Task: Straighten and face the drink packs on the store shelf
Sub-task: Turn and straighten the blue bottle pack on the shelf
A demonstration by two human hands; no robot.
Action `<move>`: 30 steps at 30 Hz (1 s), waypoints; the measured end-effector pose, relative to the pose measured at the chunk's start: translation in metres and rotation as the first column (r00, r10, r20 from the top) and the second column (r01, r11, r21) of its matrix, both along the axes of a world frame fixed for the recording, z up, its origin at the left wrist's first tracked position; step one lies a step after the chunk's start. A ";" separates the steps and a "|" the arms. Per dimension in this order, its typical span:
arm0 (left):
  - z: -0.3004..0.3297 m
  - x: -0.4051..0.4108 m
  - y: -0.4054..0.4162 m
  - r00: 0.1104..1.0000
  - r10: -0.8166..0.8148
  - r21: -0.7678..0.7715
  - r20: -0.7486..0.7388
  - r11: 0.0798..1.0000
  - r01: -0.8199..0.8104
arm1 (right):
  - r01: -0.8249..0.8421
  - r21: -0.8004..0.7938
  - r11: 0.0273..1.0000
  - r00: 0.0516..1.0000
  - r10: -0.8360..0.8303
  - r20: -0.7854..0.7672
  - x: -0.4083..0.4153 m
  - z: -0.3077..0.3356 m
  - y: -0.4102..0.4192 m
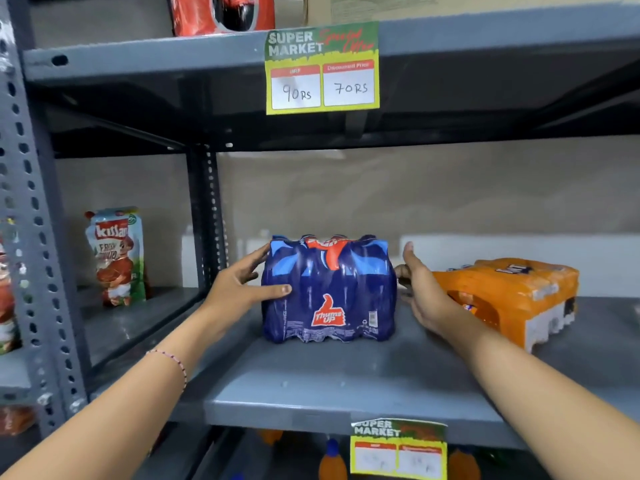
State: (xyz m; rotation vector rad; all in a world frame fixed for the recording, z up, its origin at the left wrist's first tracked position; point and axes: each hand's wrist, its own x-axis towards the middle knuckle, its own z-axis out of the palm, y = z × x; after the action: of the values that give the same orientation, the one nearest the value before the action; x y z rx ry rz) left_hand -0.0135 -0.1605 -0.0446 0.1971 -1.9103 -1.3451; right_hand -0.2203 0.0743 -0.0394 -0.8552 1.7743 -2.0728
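Observation:
A blue shrink-wrapped Thums Up drink pack (pixel 329 289) stands upright on the grey metal shelf (pixel 346 382), label facing me. My left hand (pixel 239 289) presses its left side, thumb across the front. On the pack's right side is my right hand (pixel 419 292), fingers spread, at or just off the wrap. An orange drink pack (pixel 509 296) lies on its side to the right, angled, just behind my right hand.
A Kissan ketchup pouch (pixel 117 258) stands in the bay to the left, past a perforated steel upright (pixel 207 216). A price tag (pixel 322 69) hangs from the shelf above. Another tag (pixel 398 448) and orange bottles (pixel 332 462) sit below.

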 end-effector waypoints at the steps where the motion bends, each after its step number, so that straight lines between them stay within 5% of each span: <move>1: 0.000 -0.001 0.000 0.996 0.084 0.018 0.016 0.996 -0.084 | 0.014 -0.053 0.999 1.000 -0.013 0.021 -0.003 -0.001 -0.001; 5: 0.001 -0.006 0.018 0.864 0.502 -0.052 0.033 0.865 -0.500 | 0.023 -0.193 0.981 0.990 0.005 0.143 -0.001 -0.002 -0.003; 9: 0.005 -0.007 0.064 0.957 0.283 -0.018 0.067 0.959 -0.283 | 0.073 -0.206 0.976 0.985 -0.038 0.167 0.003 0.003 0.001; 13: -0.008 0.001 0.098 0.985 0.109 -0.231 0.134 0.970 -0.076 | -0.036 -0.106 0.994 0.986 0.053 0.157 0.007 0.007 0.007; 17: -0.002 0.015 0.089 0.974 0.189 -0.286 0.129 0.947 -0.146 | -0.159 -0.067 0.985 0.977 0.166 0.130 0.008 0.006 0.006; 20: 0.003 0.029 0.070 0.962 0.257 -0.275 0.094 0.935 -0.223 | -0.048 -0.031 0.998 0.996 0.050 0.067 0.003 0.008 -0.001; 25: -0.002 0.042 0.031 0.969 0.244 -0.022 0.034 0.970 -0.243 | 0.063 0.073 0.995 0.998 -0.060 -0.033 -0.002 0.007 -0.006; 30: -0.010 0.025 0.016 0.952 0.303 0.074 0.035 0.949 -0.305 | -0.012 0.102 0.995 0.992 0.024 -0.121 0.009 -0.006 -0.006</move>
State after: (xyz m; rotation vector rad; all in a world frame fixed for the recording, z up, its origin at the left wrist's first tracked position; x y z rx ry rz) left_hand 0.0118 -0.1442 -0.0551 0.5273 -1.7607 -1.2121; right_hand -0.2114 0.0684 -0.0450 -0.9832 1.9087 -1.9384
